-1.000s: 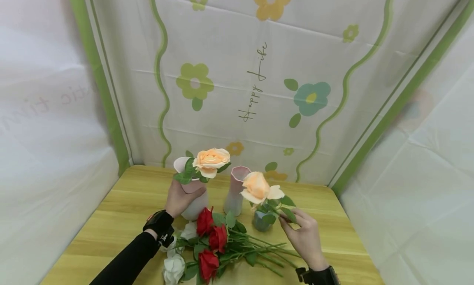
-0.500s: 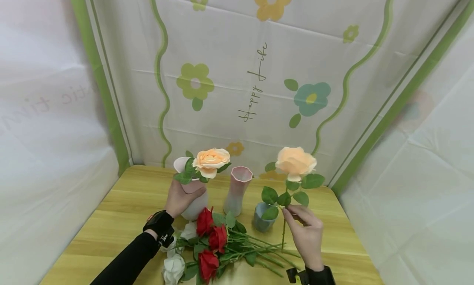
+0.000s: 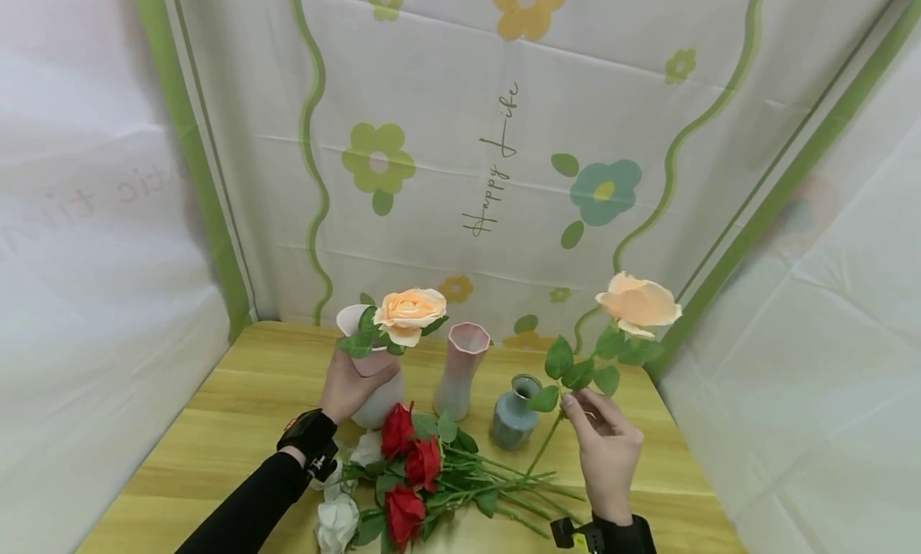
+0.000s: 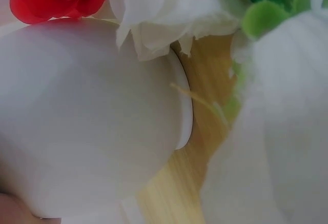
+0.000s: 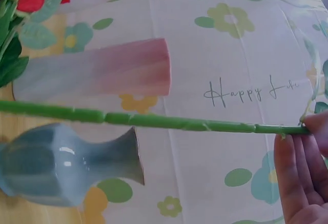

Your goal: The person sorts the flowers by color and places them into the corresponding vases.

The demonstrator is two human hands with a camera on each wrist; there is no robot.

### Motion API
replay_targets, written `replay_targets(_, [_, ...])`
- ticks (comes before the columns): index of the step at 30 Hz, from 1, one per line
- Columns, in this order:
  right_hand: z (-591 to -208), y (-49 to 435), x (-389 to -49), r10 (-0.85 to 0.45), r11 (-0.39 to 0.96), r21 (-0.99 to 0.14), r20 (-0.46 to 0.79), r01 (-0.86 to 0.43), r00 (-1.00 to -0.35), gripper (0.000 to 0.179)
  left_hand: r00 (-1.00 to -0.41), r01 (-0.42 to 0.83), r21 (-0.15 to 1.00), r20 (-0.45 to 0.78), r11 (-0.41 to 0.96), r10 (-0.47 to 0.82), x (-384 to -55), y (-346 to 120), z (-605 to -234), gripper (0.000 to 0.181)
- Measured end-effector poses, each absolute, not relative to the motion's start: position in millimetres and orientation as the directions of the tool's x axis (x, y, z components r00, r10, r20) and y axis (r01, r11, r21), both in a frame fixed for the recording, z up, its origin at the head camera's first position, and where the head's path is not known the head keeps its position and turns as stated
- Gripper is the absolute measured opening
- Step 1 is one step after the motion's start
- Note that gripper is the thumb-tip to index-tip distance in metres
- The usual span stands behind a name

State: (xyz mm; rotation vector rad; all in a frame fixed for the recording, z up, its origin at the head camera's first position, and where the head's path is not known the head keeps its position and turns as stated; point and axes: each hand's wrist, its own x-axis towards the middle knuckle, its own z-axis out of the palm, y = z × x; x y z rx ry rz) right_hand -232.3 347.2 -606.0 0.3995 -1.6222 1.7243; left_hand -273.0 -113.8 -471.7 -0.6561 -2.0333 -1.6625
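Note:
My left hand (image 3: 354, 388) grips the neck of a pink-and-white vase (image 3: 381, 402) on the table. One peach rose (image 3: 412, 314) stands in that vase, its bloom over the rim. My right hand (image 3: 610, 446) pinches the green stem (image 5: 179, 123) of another peach rose (image 3: 639, 304) between thumb and fingers, just below the leaves. This rose leans to the right, and its stem slants down toward the loose stems on the table. In the left wrist view the vase's round body (image 4: 87, 116) fills much of the frame.
A pink-to-grey vase (image 3: 460, 374) and a small blue-grey vase (image 3: 514, 418) stand mid-table. In front lie red roses (image 3: 423, 462) and white roses (image 3: 336, 522), stems pointing right. Printed cloth walls (image 3: 460, 138) enclose the wooden table (image 3: 237, 394).
My right hand has swung the peach rose from over the blue-grey vase up and to the right, uncovering that vase's mouth. The left hand has stayed on its vase.

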Motion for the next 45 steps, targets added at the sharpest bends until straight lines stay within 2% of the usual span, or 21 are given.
replay_targets(5, [-595.7, 340.9, -224.3, 0.33, -0.004, -0.741, 0.633, -0.672, -0.7, 0.044, -0.783, 0.621, 0.765, 0.615, 0.169, 0.091, -272.4, -113.2, -470.1, 0.067])
replay_targets(10, [-525.9, 296.6, -186.5, 0.342, -0.06, -0.734, 0.622, -0.677, -0.705, 0.036, -0.761, 0.648, 0.743, 0.642, 0.17, 0.095, -274.0, -113.7, -471.2, 0.068])
replay_targets(12, [-489.9, 272.2, -168.0, 0.388, -0.087, -0.756, 0.575, -0.649, -0.721, 0.031, -0.754, 0.656, 0.735, 0.65, 0.173, 0.097, -275.9, -114.1, -473.3, 0.069])
replay_targets(17, [-438.6, 232.7, -138.8, 0.488, -0.113, -0.811, 0.458, -0.574, -0.743, 0.033, -0.759, 0.65, 0.74, 0.644, 0.173, 0.096, -276.5, -114.3, -475.0, 0.069])
replay_targets(18, [-443.8, 234.1, -140.3, 0.468, -0.153, -0.779, 0.485, -0.608, -0.739, 0.032, -0.763, 0.645, 0.745, 0.639, 0.171, 0.096, -276.0, -114.3, -474.6, 0.068])
replay_targets(21, [-440.9, 229.2, -137.8, 0.477, -0.171, -0.776, 0.474, -0.607, -0.74, 0.032, -0.77, 0.637, 0.753, 0.63, 0.164, 0.095, -276.1, -114.4, -475.0, 0.067])
replay_targets(24, [-438.6, 226.1, -137.9, 0.494, -0.185, -0.781, 0.451, -0.597, -0.743, 0.033, -0.774, 0.632, 0.757, 0.626, 0.164, 0.092, -275.0, -114.2, -473.9, 0.066])
replay_targets(25, [-428.0, 219.8, -133.2, 0.521, -0.158, -0.816, 0.409, -0.555, -0.749, 0.035, -0.774, 0.633, 0.756, 0.627, 0.167, 0.091, -275.0, -114.1, -474.0, 0.066])
replay_targets(28, [-430.5, 219.9, -135.5, 0.515, -0.185, -0.806, 0.408, -0.562, -0.754, 0.032, -0.775, 0.631, 0.758, 0.625, 0.168, 0.09, -274.3, -113.9, -472.9, 0.066])
replay_targets(29, [-431.3, 219.8, -135.4, 0.492, -0.226, -0.777, 0.429, -0.587, -0.757, 0.026, -0.774, 0.632, 0.757, 0.626, 0.168, 0.091, -274.4, -113.8, -473.0, 0.066])
replay_targets(31, [-458.4, 234.8, -147.6, 0.444, -0.226, -0.761, 0.475, -0.608, -0.759, 0.023, -0.775, 0.631, 0.758, 0.625, 0.165, 0.091, -273.9, -113.5, -472.1, 0.066])
replay_targets(35, [-528.2, 272.7, -182.8, 0.389, -0.233, -0.747, 0.516, -0.623, -0.764, 0.029, -0.775, 0.631, 0.756, 0.626, 0.172, 0.088, -274.1, -113.1, -472.9, 0.067])
replay_targets(36, [-550.9, 284.5, -195.0, 0.397, -0.189, -0.767, 0.511, -0.613, -0.762, 0.034, -0.776, 0.629, 0.757, 0.625, 0.174, 0.084, -273.6, -113.0, -472.5, 0.067])
replay_targets(39, [-581.3, 297.6, -213.6, 0.42, -0.201, -0.766, 0.496, -0.61, -0.76, 0.038, -0.78, 0.624, 0.76, 0.622, 0.183, 0.076, -272.6, -112.8, -472.3, 0.067])
replay_targets(42, [-597.7, 303.8, -224.4, 0.421, -0.214, -0.732, 0.528, -0.647, -0.737, 0.036, -0.787, 0.615, 0.767, 0.613, 0.185, 0.073, -269.9, -112.3, -469.2, 0.067])
replay_targets(43, [-573.5, 289.6, -213.3, 0.439, -0.208, -0.745, 0.508, -0.634, -0.741, 0.034, -0.79, 0.61, 0.77, 0.608, 0.186, 0.074, -269.4, -112.3, -468.6, 0.067])
replay_targets(45, [-574.9, 289.2, -217.4, 0.446, -0.239, -0.723, 0.511, -0.648, -0.735, 0.033, -0.797, 0.601, 0.777, 0.599, 0.186, 0.076, -268.7, -112.4, -467.7, 0.067])
